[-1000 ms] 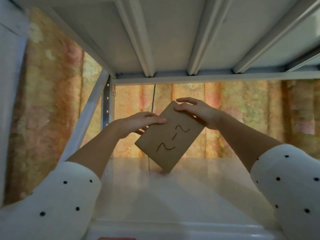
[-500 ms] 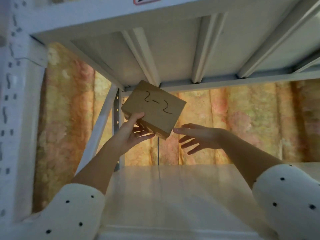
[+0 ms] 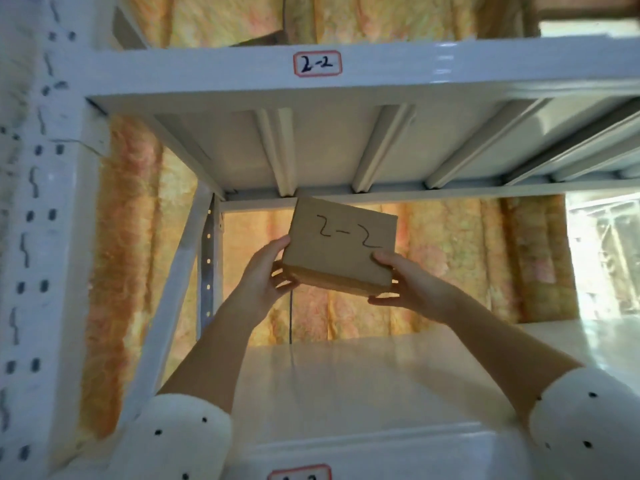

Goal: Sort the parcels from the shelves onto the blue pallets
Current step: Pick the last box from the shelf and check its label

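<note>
- The white steel shelving rack carries a red-bordered "2-2" label on its upper beam.
- A flat brown cardboard parcel marked "2-2" hangs midair below that beam, long axis left-right, inked face tilted toward the camera.
- The left hand and right hand clamp its lower corners, thumbs on the face, fingers curled beneath; drawing it level should clear the beam.

We noted a white steel rack with perforated uprights, a mottled orange-yellow curtain glowing behind it, and bright daylight from a window at the right.
</note>
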